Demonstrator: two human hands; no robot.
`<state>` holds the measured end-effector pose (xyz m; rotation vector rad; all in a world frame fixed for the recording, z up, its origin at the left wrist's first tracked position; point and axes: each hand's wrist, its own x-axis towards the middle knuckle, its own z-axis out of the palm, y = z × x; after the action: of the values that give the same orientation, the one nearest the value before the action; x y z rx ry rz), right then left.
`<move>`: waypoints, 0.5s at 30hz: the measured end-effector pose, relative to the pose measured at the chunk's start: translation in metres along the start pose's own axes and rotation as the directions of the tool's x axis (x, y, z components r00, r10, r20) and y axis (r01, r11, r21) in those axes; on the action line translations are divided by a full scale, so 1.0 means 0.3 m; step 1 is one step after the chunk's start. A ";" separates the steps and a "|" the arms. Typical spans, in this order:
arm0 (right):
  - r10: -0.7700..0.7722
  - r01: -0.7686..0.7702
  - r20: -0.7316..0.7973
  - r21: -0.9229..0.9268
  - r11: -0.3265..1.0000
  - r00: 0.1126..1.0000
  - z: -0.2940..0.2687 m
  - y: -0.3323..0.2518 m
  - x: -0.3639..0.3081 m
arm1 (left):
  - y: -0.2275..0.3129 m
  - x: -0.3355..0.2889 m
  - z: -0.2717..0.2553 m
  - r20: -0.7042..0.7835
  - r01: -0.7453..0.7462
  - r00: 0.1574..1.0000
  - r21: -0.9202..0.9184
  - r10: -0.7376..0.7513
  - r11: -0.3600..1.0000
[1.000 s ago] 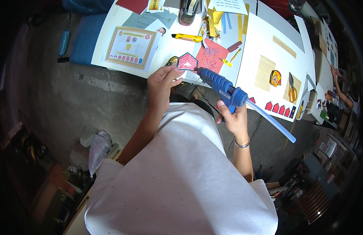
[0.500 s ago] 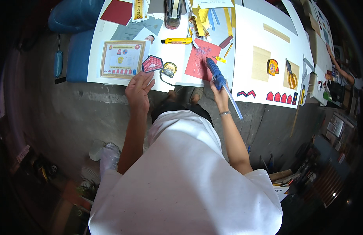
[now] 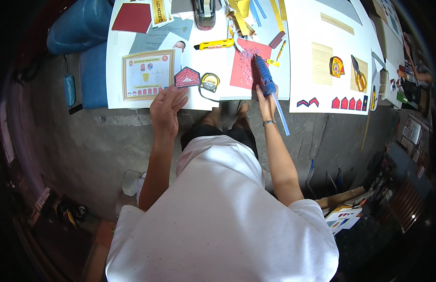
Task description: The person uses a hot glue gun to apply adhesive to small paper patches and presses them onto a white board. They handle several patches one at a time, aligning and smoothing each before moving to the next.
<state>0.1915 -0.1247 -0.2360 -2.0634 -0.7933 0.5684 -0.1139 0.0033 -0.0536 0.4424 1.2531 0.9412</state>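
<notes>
My left hand (image 3: 166,109) pinches the lower left corner of a red, dark-edged chevron patch (image 3: 187,77) near the table's front edge. The patch lies between a gold-framed certificate (image 3: 148,74) and a yellow-and-black tape measure (image 3: 210,83). In my right hand (image 3: 267,104) is a blue hot glue gun (image 3: 264,75), its fingers wrapped round the grip. A long translucent glue stick (image 3: 281,115) juts from the gun's back end. The dark nozzle points away from me, over a red sheet (image 3: 244,73) strewn with clear glue bits.
A yellow cutter knife (image 3: 215,44) and a tape dispenser (image 3: 205,16) lie farther back. On the white board (image 3: 306,80) to the right are scissors (image 3: 358,75), a shield-shaped badge (image 3: 337,66) and several red patches (image 3: 345,103). A blue seat (image 3: 93,70) stands at the left.
The patch has turned a little and sits more upright in my left hand. My right hand has drawn the glue gun slightly right, its nozzle angled farther from the left hand. The view has shifted slightly.
</notes>
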 end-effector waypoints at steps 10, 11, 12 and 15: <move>0.165 -0.127 0.140 -0.245 0.961 0.976 -0.226 -0.214 -0.420 | -0.012 -0.039 0.175 0.090 0.073 0.993 -0.025 -0.070 0.997; 0.078 -0.027 0.222 -0.223 0.974 0.972 -0.285 -0.306 -0.507 | -0.016 -0.077 0.202 0.053 0.069 0.996 -0.006 -0.068 0.998; -0.124 0.167 0.261 -0.148 0.975 0.957 -0.332 -0.389 -0.546 | -0.024 -0.114 0.235 0.037 0.043 0.998 0.005 -0.043 0.999; -0.345 0.349 0.087 -0.032 0.937 0.934 -0.458 -0.625 -0.494 | -0.053 -0.236 0.361 0.189 -0.357 0.933 0.359 0.307 0.862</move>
<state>0.1131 -0.2189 0.0110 -1.8899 -1.1991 0.4380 -0.0086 -0.0406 0.0093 1.0469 1.2712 0.9330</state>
